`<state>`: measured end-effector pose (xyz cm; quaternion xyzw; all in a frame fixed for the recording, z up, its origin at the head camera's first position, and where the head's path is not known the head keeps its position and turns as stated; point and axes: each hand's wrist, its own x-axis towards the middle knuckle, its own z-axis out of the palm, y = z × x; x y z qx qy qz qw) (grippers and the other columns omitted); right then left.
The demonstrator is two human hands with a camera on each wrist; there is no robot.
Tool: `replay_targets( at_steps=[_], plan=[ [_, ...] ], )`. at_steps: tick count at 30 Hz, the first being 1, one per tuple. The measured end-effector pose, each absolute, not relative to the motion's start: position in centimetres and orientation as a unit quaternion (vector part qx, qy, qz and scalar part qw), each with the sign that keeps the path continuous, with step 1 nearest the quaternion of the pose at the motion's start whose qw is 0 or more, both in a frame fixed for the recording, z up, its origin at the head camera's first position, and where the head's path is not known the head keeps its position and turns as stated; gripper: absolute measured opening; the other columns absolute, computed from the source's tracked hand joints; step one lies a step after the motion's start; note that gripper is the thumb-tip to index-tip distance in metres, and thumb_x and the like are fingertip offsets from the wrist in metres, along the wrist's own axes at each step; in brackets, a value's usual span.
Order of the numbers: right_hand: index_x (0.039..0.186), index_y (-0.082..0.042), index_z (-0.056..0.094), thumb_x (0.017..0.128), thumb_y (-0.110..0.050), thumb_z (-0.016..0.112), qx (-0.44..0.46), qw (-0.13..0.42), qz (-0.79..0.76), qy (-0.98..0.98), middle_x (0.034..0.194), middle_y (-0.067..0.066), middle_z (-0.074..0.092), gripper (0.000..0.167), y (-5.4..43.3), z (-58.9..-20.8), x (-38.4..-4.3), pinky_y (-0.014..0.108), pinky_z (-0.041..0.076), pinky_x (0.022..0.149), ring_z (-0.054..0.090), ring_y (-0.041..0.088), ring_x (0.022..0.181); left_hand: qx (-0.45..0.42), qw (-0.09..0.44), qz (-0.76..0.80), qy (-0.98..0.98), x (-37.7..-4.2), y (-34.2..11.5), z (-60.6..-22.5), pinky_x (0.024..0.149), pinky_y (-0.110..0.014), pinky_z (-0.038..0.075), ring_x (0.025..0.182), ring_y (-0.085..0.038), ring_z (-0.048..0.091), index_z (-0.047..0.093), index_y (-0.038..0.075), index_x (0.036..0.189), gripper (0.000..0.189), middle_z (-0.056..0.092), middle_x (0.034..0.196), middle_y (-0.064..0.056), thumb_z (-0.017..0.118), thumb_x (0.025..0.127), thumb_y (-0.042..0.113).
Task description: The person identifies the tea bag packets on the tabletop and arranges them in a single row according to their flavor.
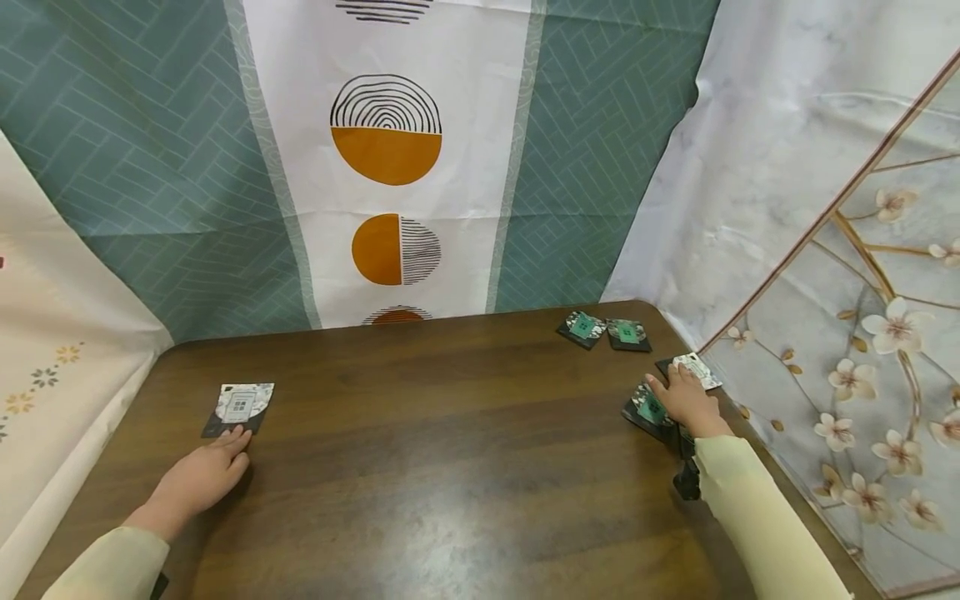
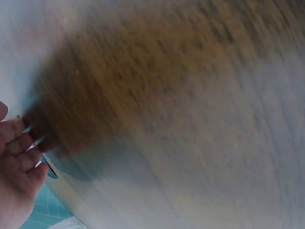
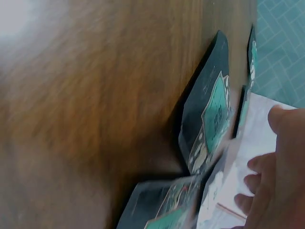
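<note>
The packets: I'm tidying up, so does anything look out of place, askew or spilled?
One packet sits apart at the table's left, touched by the left hand; the other packets are at the right, at uneven angles, which looks untidy. No spill shows.

Glossy wood-grain tabletop (image 1: 420,433) meets creased cloth hanging (image 1: 198,183) at the far side.
Packets (image 1: 628,334) at far right look smooth, plastic-like; near-right sleeve (image 1: 757,517) is matt cloth.

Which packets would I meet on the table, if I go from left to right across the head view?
Left white-and-black packet at the left hand → first far green-labelled packet → second far green-labelled packet → right white-and-black packet at the right hand. Nearer green-labelled packets overlap in this order, so left out.
</note>
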<state>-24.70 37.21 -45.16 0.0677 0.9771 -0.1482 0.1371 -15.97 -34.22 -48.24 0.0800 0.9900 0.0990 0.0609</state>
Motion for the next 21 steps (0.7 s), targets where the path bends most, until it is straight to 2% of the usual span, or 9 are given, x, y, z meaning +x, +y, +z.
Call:
replay_targets(
  at_steps=[3, 8, 17, 21],
  plan=[
    [0.157, 0.016, 0.003, 0.106, -0.061, 0.016, 0.099, 0.161, -0.153, 0.970, 0.163, 0.041, -0.003, 0.094, 36.9, -45.1, -25.1, 0.083, 0.014, 0.115, 0.001, 0.060, 0.152, 0.077, 0.062, 0.093, 0.991, -16.0, -34.0, -48.3, 0.103, -0.067, 0.047, 0.130, -0.061, 0.050, 0.054, -0.019, 0.135, 0.049, 0.049, 0.142, -0.042, 0.045, 0.102, 0.016],
    [0.155, 0.019, 0.003, 0.107, -0.057, 0.016, 0.130, 0.174, -0.158, 0.963, 0.162, 0.043, -0.003, 0.091, 36.3, -45.1, -25.5, 0.082, 0.014, 0.117, 0.005, 0.062, 0.151, 0.071, 0.065, 0.082, 0.992, -16.1, -33.7, -48.4, 0.105, -0.066, 0.046, 0.131, -0.060, 0.050, 0.054, -0.020, 0.134, 0.048, 0.051, 0.141, -0.042, 0.044, 0.103, 0.016],
    [0.153, 0.022, 0.014, 0.107, -0.052, 0.017, 0.159, 0.178, -0.150, 0.960, 0.160, 0.044, 0.008, 0.087, 35.4, -45.3, -25.5, 0.080, 0.022, 0.114, 0.022, 0.065, 0.145, 0.053, 0.062, 0.083, 0.993, -16.0, -33.2, -48.4, 0.106, -0.066, 0.046, 0.132, -0.059, 0.049, 0.052, -0.019, 0.136, 0.051, 0.048, 0.145, -0.042, 0.042, 0.103, 0.017],
    [0.152, 0.023, 0.017, 0.108, -0.051, 0.018, 0.162, 0.181, -0.141, 0.960, 0.160, 0.043, 0.011, 0.086, 35.2, -45.5, -25.7, 0.080, 0.021, 0.116, 0.024, 0.064, 0.145, 0.044, 0.061, 0.083, 0.994, -15.8, -33.2, -48.4, 0.106, -0.066, 0.046, 0.132, -0.059, 0.049, 0.051, -0.019, 0.137, 0.051, 0.047, 0.145, -0.041, 0.042, 0.103, 0.018]
  ],
)
